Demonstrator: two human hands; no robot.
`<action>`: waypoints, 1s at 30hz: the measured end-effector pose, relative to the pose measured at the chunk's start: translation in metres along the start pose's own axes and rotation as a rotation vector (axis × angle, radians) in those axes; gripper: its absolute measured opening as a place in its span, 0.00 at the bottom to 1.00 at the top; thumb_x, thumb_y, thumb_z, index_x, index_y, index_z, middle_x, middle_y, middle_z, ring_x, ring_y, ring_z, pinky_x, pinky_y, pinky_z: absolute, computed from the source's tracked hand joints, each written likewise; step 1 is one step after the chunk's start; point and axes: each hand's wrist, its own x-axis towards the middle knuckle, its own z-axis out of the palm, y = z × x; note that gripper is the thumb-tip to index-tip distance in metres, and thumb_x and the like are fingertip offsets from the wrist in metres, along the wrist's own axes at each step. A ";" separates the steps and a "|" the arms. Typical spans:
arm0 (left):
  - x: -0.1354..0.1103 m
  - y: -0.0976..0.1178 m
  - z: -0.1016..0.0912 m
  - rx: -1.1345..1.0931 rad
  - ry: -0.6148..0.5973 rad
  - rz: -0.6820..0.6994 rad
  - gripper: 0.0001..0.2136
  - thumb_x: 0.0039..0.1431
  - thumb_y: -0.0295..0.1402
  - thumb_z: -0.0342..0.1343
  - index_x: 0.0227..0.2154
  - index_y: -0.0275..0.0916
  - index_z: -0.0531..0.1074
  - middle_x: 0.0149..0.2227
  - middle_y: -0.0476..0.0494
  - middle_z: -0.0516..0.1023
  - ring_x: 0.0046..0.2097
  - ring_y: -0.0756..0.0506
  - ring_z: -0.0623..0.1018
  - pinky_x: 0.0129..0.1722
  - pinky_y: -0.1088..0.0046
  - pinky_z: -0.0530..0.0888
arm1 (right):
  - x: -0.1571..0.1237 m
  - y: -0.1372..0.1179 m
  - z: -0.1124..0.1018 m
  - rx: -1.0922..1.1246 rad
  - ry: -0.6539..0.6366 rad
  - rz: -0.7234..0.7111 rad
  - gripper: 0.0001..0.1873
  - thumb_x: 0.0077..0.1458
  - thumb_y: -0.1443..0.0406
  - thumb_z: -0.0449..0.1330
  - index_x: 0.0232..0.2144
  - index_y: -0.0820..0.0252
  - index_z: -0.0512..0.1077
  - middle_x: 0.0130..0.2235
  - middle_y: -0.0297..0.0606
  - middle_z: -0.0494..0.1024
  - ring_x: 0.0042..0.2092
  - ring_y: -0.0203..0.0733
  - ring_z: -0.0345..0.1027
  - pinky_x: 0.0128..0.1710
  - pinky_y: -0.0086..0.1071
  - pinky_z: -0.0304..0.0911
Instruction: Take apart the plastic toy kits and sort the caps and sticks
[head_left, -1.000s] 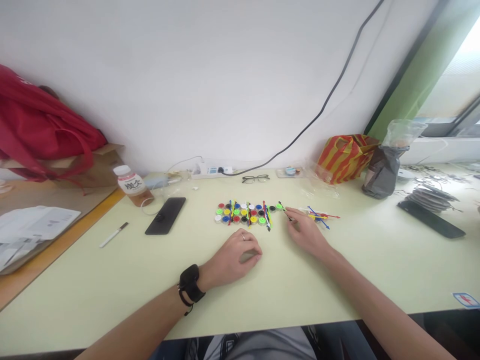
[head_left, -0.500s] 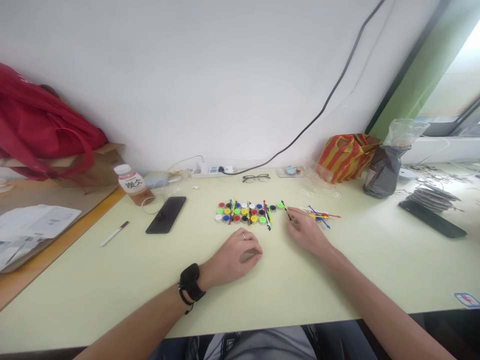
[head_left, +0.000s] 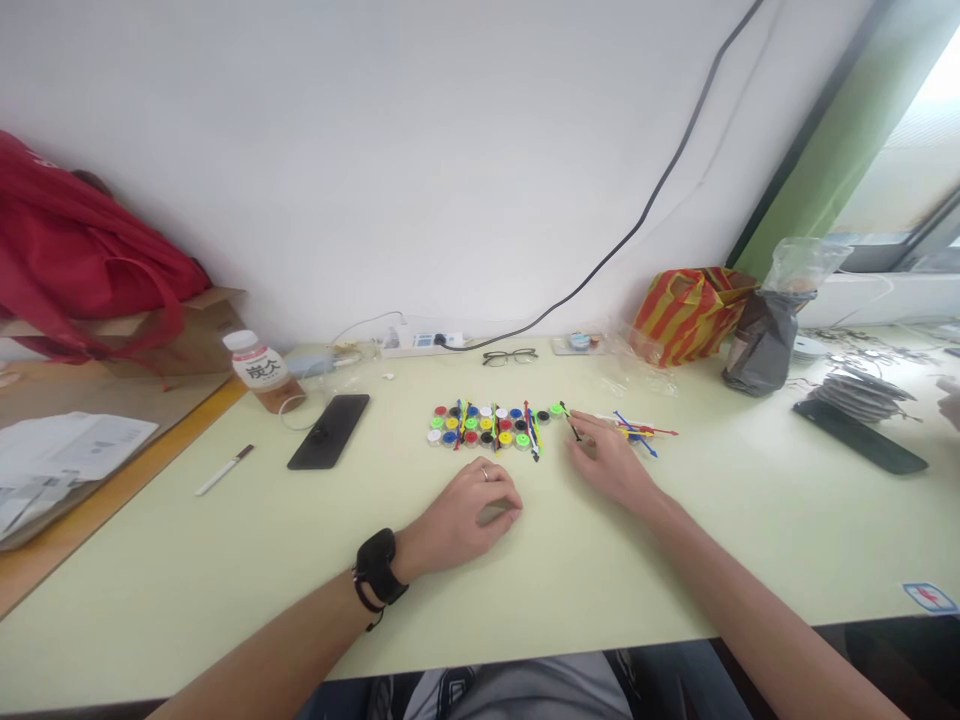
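My right hand (head_left: 609, 462) pinches a black arrow-tipped stick (head_left: 569, 424) just right of the rows of small round pieces. These pieces (head_left: 471, 424) have coloured tops in red, green, yellow, blue, white and black, and stand close together on the table. Thin coloured arrow-tipped sticks (head_left: 531, 430) lie across them in several bundles. Beyond my right fingers, more sticks (head_left: 643, 433) in blue, red and yellow lie crossed in a loose pile. My left hand (head_left: 466, 512) rests on the table in front of the rows, fingers curled and thumb against the index finger, holding nothing visible.
Eyeglasses (head_left: 510, 357) and a power strip (head_left: 421, 341) lie along the wall. To the left are a phone (head_left: 328, 432), a bottle (head_left: 264, 372) and a marker-like stick (head_left: 225, 471). Stacked discs (head_left: 862, 393) sit at right, near another person's hand (head_left: 949, 405).
The view has shifted slightly, moving everything a little leftward. Both my hands keep nearly the same pose, the right one still at the black stick. Another person's hand has appeared at the right edge.
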 end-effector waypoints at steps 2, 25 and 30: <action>0.000 0.000 0.000 0.003 0.003 0.002 0.04 0.67 0.29 0.57 0.39 0.43 0.77 0.44 0.43 0.78 0.51 0.41 0.74 0.54 0.61 0.72 | 0.000 0.000 0.000 -0.018 0.001 -0.007 0.22 0.59 0.63 0.59 0.55 0.61 0.77 0.62 0.53 0.74 0.62 0.58 0.69 0.59 0.52 0.67; 0.000 -0.001 -0.001 -0.003 0.008 -0.003 0.05 0.67 0.30 0.57 0.40 0.43 0.77 0.43 0.43 0.79 0.50 0.41 0.74 0.54 0.60 0.73 | -0.002 -0.021 -0.023 0.004 0.045 0.025 0.08 0.50 0.69 0.56 0.25 0.56 0.74 0.28 0.38 0.80 0.30 0.45 0.72 0.33 0.36 0.63; -0.002 -0.002 -0.001 -0.002 0.026 -0.015 0.07 0.67 0.30 0.57 0.45 0.44 0.75 0.47 0.44 0.78 0.54 0.41 0.73 0.57 0.60 0.71 | -0.011 -0.028 -0.032 0.034 0.006 0.057 0.10 0.49 0.69 0.56 0.18 0.56 0.64 0.20 0.32 0.69 0.24 0.39 0.61 0.26 0.33 0.52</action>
